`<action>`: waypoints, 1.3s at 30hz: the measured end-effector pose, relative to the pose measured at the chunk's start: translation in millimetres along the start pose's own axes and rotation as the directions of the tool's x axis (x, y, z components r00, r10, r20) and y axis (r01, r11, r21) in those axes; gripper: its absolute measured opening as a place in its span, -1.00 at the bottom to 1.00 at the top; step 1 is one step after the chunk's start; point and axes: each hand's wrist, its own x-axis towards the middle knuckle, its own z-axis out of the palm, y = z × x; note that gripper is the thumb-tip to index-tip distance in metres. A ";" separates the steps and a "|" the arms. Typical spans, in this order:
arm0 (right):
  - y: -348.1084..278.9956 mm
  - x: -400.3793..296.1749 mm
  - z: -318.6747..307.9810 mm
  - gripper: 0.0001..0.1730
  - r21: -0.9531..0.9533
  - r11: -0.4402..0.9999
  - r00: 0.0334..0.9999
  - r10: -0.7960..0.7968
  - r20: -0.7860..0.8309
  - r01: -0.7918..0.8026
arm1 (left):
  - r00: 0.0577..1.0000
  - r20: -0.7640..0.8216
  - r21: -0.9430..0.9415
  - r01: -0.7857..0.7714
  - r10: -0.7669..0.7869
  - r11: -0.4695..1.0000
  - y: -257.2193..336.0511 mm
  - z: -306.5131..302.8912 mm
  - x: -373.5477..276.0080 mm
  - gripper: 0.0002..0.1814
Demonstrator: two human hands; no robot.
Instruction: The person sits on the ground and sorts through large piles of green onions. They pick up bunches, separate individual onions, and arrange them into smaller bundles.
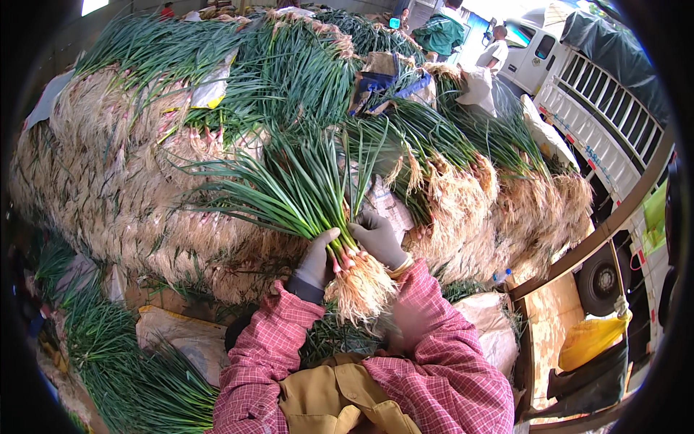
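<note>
Both my hands wear grey gloves and meet at a bunch of green garlic plants (320, 203), whose long green leaves fan up and to the left. My left hand (319, 259) grips the bunch around its lower stems, the thumb lying across the front. At the right side of the same stems is my right hand (377, 237), its fingers bent against a stalk; whether it grips that stalk is partly hidden. Pinkish bulbs show between the hands, and pale roots (362, 287) hang below them. Behind the bunch lies a pale woven sack (387, 200).
A large pile of similar plants (162, 179) rises ahead, roots facing me. More leafy bunches (108, 347) lie at lower left beside a sack (184, 339). A wooden board (553, 336) and a white truck (591, 130) stand right. Several people are beyond the pile.
</note>
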 end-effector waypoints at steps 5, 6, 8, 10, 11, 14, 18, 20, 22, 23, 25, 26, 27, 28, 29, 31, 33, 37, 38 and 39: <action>34.1 3.4 -29.2 -0.87 0.538 0.843 0.904 0.245 -0.350 -0.020 | 0.997 0.051 -0.047 -0.064 0.066 0.997 9.9 -1.3 1.4 -0.54; 44.3 -1.6 -35.7 -0.89 0.604 0.794 0.962 0.213 -0.172 -0.068 | 0.997 0.060 -0.138 -0.045 0.054 0.989 7.3 -3.0 2.3 -0.53; 45.3 -12.8 -31.1 -0.86 0.562 0.805 0.982 0.159 0.103 -0.189 | 0.991 0.127 -0.269 0.004 0.032 0.963 3.8 -6.1 6.2 -0.52; 14.4 -25.1 -4.9 -0.70 0.772 0.503 0.922 0.204 0.331 -0.388 | 0.993 0.117 -0.312 0.006 0.032 0.950 3.8 0.5 0.7 -0.52; 13.7 -29.3 4.8 -0.64 0.836 0.282 0.881 0.207 0.426 -0.471 | 0.993 0.115 -0.330 0.009 0.031 0.944 4.1 4.4 -2.3 -0.52; 14.5 -10.3 17.9 -0.56 0.861 0.296 0.910 0.150 0.386 -0.414 | 0.991 0.130 -0.393 0.058 -0.007 0.918 2.5 5.2 -1.7 -0.50; -2.3 -2.2 19.9 -0.61 0.875 0.298 0.920 0.211 0.330 -0.381 | 0.987 0.158 -0.379 0.069 -0.008 0.923 1.4 -3.8 0.5 -0.48; 2.1 -0.1 19.3 -0.68 0.868 0.320 0.916 0.256 0.308 -0.381 | 0.981 0.196 -0.377 0.071 0.004 0.924 0.5 -6.7 1.2 -0.48; 13.8 4.1 18.5 -0.68 0.846 0.317 0.897 0.259 0.358 -0.429 | 0.984 0.180 -0.382 0.063 0.007 0.922 -2.4 -8.6 3.6 -0.47; 19.3 5.2 18.6 -0.67 0.834 0.315 0.886 0.260 0.384 -0.453 | 0.985 0.171 -0.385 0.059 0.008 0.921 -3.3 -9.9 3.8 -0.47; 33.1 8.8 22.9 -0.73 0.547 0.777 0.926 0.379 -0.008 -0.313 | 0.986 0.167 -0.393 0.051 0.017 0.918 -1.7 -8.3 1.7 -0.47; 46.0 5.9 22.3 -0.76 0.243 0.950 0.971 0.223 -0.084 -0.198 | 0.985 0.174 -0.415 0.060 0.014 0.908 1.5 -6.2 -1.0 -0.46; 60.3 -1.9 24.1 -0.79 -0.091 0.994 0.994 0.048 -0.094 -0.057 | 0.985 0.173 -0.437 0.064 0.014 0.897 4.5 -8.1 -3.9 -0.45; 70.9 -12.2 26.5 -0.76 -0.290 0.956 0.998 0.010 -0.062 -0.027 | 0.992 0.123 -0.418 0.036 0.017 0.908 3.5 -19.7 -4.7 -0.43; 106.9 -17.9 28.3 -0.74 0.131 0.987 0.993 0.103 -0.050 -0.096 | 0.987 0.158 -0.404 0.051 0.015 0.913 4.6 -14.1 -0.2 -0.42; 179.6 -26.3 18.3 -0.69 0.474 0.872 0.992 0.096 0.083 -0.124 | 0.976 0.220 -0.376 0.080 0.005 0.923 6.4 0.7 4.8 -0.42; 192.1 -50.4 -18.9 -0.64 -0.055 0.990 0.910 -0.096 0.403 0.129 | 0.984 0.176 -0.398 0.076 -0.005 0.914 7.5 -5.0 2.8 -0.41; 67.1 -47.5 -35.3 -0.60 -0.098 0.989 0.977 0.125 0.173 -0.109 | 0.936 0.352 -0.457 0.179 -0.008 0.871 1.1 -29.2 10.9 -0.42; 29.5 -43.2 -30.2 -0.62 0.132 0.984 0.986 0.102 0.133 -0.119 | 0.929 0.371 -0.455 0.176 0.006 0.873 -1.2 -31.9 11.5 -0.42; 1.0 -38.4 -25.4 -0.63 0.354 0.929 0.993 0.086 0.083 -0.110 | 0.919 0.394 -0.452 0.173 0.021 0.875 -2.2 -32.3 11.1 -0.42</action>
